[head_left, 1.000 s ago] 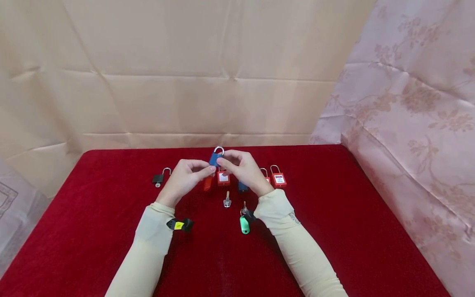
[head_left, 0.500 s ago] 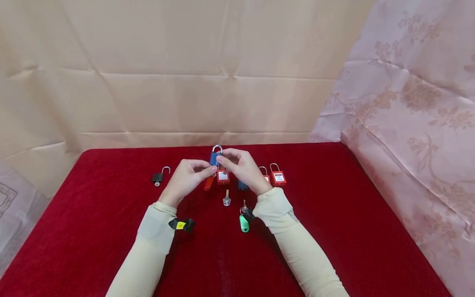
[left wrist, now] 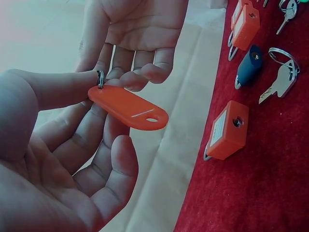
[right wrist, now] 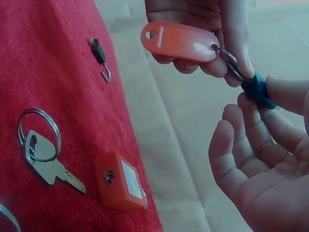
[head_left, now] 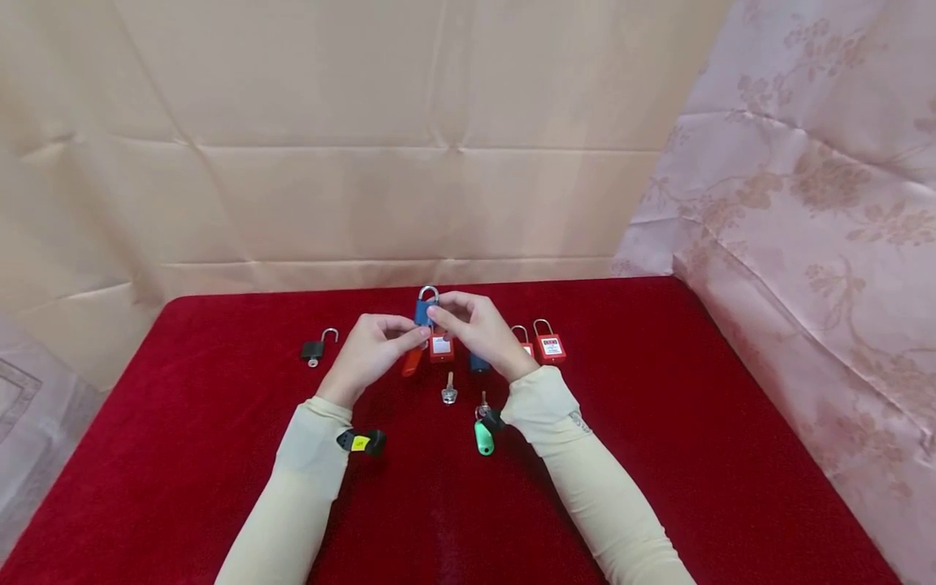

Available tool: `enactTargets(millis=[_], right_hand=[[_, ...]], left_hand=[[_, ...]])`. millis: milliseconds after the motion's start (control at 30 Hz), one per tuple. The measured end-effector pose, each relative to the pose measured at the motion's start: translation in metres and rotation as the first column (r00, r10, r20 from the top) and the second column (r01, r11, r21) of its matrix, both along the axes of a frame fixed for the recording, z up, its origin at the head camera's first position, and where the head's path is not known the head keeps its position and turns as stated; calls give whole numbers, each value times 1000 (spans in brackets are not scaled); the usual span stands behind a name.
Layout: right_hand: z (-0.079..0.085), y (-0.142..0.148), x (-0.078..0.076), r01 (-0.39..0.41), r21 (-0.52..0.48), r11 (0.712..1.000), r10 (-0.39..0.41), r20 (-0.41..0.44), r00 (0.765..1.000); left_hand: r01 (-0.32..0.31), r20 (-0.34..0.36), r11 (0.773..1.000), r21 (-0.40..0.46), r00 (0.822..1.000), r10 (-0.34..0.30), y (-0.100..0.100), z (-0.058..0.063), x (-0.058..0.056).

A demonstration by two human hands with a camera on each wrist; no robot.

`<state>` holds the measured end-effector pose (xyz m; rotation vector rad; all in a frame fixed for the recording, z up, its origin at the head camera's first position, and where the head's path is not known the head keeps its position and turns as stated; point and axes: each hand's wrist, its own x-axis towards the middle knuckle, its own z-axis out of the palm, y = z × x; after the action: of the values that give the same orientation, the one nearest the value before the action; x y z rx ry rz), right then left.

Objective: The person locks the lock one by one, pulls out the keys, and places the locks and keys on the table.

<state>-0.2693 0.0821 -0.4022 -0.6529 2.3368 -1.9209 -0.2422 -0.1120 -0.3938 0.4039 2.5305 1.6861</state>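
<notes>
In the head view my right hand (head_left: pixel 478 333) pinches a small blue padlock (head_left: pixel 423 312) between thumb and fingers, its silver shackle upward. The padlock is raised above the table. My left hand (head_left: pixel 374 351) pinches a key at the padlock's underside; fingers hide most of the key. From it an orange key tag (left wrist: pixel 129 108) hangs on a metal ring (left wrist: pixel 100 79). The right wrist view shows the ring close against the blue padlock (right wrist: pixel 257 91). Whether the key sits inside the lock cannot be told.
On the red cloth lie a red padlock (head_left: pixel 441 348), a dark blue padlock (head_left: pixel 478 363), another red padlock (head_left: pixel 552 346) and a black padlock (head_left: pixel 312 350) with raised shackle. Nearer are a loose key (head_left: pixel 449 395) and a green tag (head_left: pixel 484 439). A beige curtain (head_left: pixel 366 203) hangs behind.
The blue padlock was slightly tilted a second ago and now stands more upright in my right hand. Both hands keep their holds and almost the same place.
</notes>
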Motion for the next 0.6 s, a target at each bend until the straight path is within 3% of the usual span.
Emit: enactTargets(millis=[600], right_hand=[[-3,4,-3,-7,6,1000,8,-46,999]], left_hand=[[0,-21,1000,-18,1000,0,3,0,1]])
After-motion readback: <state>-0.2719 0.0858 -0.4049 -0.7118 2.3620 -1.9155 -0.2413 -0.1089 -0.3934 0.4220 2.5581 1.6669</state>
